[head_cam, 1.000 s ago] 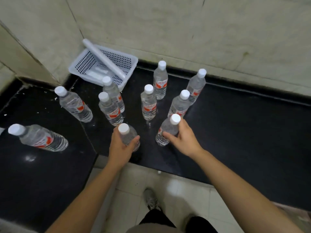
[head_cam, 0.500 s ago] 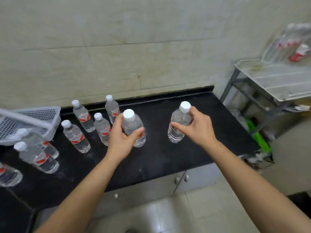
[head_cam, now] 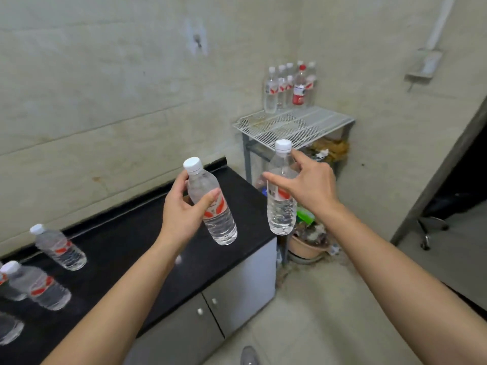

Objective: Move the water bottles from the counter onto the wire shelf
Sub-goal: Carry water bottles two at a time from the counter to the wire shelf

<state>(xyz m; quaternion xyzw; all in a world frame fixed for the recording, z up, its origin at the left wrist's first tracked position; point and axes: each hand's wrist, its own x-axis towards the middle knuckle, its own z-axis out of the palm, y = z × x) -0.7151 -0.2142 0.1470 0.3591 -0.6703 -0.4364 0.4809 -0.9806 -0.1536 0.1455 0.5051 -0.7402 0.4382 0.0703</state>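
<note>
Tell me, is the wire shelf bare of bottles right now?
No, a group of bottles stands upright along the back edge of the wire shelf.

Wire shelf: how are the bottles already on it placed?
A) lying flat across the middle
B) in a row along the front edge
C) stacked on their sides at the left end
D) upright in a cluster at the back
D: the bottles stand upright, bunched together at the far edge of the wire shelf.
</note>
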